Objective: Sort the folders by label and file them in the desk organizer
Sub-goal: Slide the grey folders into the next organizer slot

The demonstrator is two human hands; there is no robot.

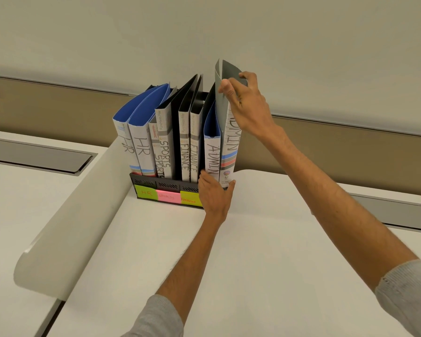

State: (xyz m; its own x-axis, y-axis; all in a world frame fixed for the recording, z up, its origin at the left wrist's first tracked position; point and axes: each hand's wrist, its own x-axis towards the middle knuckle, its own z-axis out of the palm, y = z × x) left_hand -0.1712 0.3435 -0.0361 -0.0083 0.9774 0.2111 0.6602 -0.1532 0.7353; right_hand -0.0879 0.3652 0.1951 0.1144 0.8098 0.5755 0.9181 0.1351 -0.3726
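A black desk organizer stands at the back of the white desk, with sticky notes reading HR, SPORTS and FINANCE on its front. Upright folders fill it: two blue HR folders, two SPORTS folders, two black FINANCE folders and a blue ADMIN folder. At the right end stands a grey ADMIN folder. My right hand pinches its top edge. My left hand grips the organizer's front right corner, covering that slot's label, with the thumb against the grey folder's bottom.
The white desk spreads out in front of the organizer. A rounded white divider runs along its left side. Grey recessed cable flaps sit at left and right. A plain wall rises behind.
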